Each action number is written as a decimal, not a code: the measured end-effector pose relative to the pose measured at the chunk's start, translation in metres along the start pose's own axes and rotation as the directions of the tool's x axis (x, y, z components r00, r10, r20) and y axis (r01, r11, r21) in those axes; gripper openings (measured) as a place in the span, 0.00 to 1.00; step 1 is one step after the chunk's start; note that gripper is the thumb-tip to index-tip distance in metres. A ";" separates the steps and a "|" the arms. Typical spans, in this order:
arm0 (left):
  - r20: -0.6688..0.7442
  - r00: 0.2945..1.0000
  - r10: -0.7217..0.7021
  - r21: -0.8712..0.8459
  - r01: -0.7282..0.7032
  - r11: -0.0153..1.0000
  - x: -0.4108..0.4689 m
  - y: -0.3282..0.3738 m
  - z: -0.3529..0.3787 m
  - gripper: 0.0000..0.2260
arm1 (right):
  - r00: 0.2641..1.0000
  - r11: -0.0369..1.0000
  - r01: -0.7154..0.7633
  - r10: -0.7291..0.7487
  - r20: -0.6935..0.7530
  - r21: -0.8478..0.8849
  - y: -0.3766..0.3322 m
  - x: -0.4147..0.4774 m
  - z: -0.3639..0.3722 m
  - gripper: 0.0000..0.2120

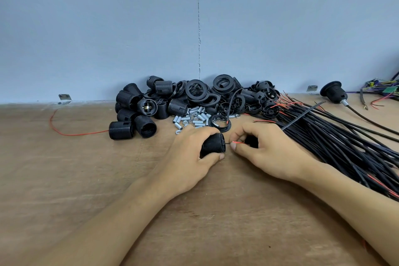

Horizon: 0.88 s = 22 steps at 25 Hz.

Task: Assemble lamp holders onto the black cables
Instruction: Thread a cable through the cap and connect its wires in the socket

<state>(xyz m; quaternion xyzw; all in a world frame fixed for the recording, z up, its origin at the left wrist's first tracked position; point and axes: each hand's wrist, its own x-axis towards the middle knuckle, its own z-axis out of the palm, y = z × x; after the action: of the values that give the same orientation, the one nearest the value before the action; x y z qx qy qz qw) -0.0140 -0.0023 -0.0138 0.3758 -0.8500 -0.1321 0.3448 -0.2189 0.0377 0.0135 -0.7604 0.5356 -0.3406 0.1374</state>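
My left hand (pixel 190 153) grips a black threaded lamp holder body (pixel 212 146) lying on its side on the wooden table (pixel 75 179). My right hand (pixel 265 149) pinches a thin red wire (pixel 237 142) at the holder's right end and holds a black part in its palm, mostly hidden. A black cable (pixel 302 117) runs from that hand up to the right. A big bundle of black cables (pixel 345 142) lies at the right.
A heap of black lamp holder bodies (pixel 138 114), rings (pixel 196 90) and caps lies against the blue wall. Small metal threaded tubes and nuts (pixel 192 117) are scattered before it. A loose red wire (pixel 64 131) lies left. An assembled holder (pixel 333 93) sits far right.
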 end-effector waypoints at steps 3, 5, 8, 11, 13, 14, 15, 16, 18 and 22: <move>-0.003 1.000 0.010 0.022 -0.010 1.000 0.000 0.001 0.000 0.14 | 0.999 0.999 0.040 -0.039 0.009 -0.030 -0.003 0.000 0.002 0.12; -0.005 0.999 0.037 0.053 -0.037 0.998 0.001 0.001 0.000 0.14 | 0.998 0.997 0.056 -0.055 0.012 -0.060 -0.004 0.001 0.004 0.13; -0.002 0.998 0.070 0.084 -0.070 0.994 0.000 0.002 -0.001 0.13 | 0.998 0.995 0.060 -0.060 -0.005 -0.081 -0.005 -0.001 0.008 0.14; -0.006 0.996 0.087 0.079 -0.086 0.993 -0.001 0.002 0.000 0.15 | 0.997 0.996 0.064 -0.065 -0.029 -0.063 -0.005 -0.001 0.011 0.14; -0.004 0.996 0.090 0.061 -0.089 0.994 -0.001 0.001 0.000 0.16 | 0.998 0.997 0.049 -0.051 -0.039 -0.055 -0.003 -0.001 0.013 0.13; -0.003 0.996 0.087 0.055 -0.087 0.995 -0.001 0.000 0.000 0.16 | 0.998 0.998 0.042 -0.044 -0.042 -0.052 -0.003 -0.001 0.013 0.14; -0.006 0.997 0.083 0.048 -0.082 0.995 -0.001 0.000 0.000 0.16 | 0.998 0.998 0.034 -0.036 -0.042 -0.048 -0.003 -0.001 0.013 0.16; -0.011 0.997 0.076 0.040 -0.075 0.996 -0.001 0.000 0.000 0.16 | 0.999 0.999 0.025 -0.026 -0.042 -0.040 -0.003 -0.001 0.013 0.17; -0.015 0.999 0.047 0.032 -0.047 0.998 -0.001 0.001 0.001 0.14 | 0.999 1.000 0.001 -0.002 -0.044 -0.026 -0.002 0.000 0.012 0.16; -0.051 0.998 -0.023 -0.018 0.022 1.000 0.001 0.002 0.000 0.11 | 1.000 0.999 -0.006 0.006 -0.024 0.032 -0.001 0.001 0.007 0.07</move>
<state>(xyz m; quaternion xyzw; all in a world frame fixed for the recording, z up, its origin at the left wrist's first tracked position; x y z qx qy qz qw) -0.0158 -0.0016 -0.0124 0.3854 -0.8355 -0.1339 0.3681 -0.2134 0.0359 0.0092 -0.7522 0.5340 -0.3581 0.1440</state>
